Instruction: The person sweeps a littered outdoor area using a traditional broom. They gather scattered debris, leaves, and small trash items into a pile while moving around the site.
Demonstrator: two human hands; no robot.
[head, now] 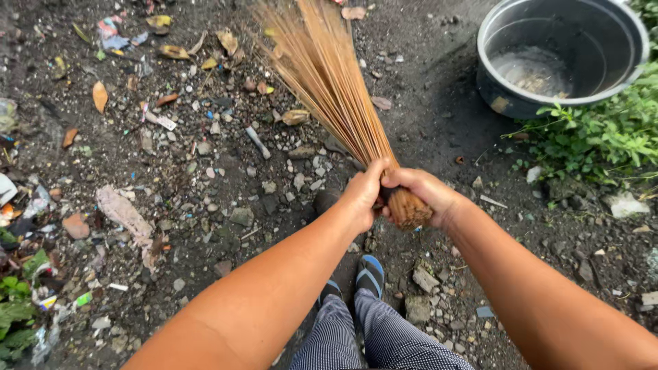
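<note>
both hands clamp the butt end of a stick broom: left hand and right hand side by side, fingers wrapped tight. bristles fan out far-left over dirt strewn with litter. grey basin sits far right, beside weeds.
</note>
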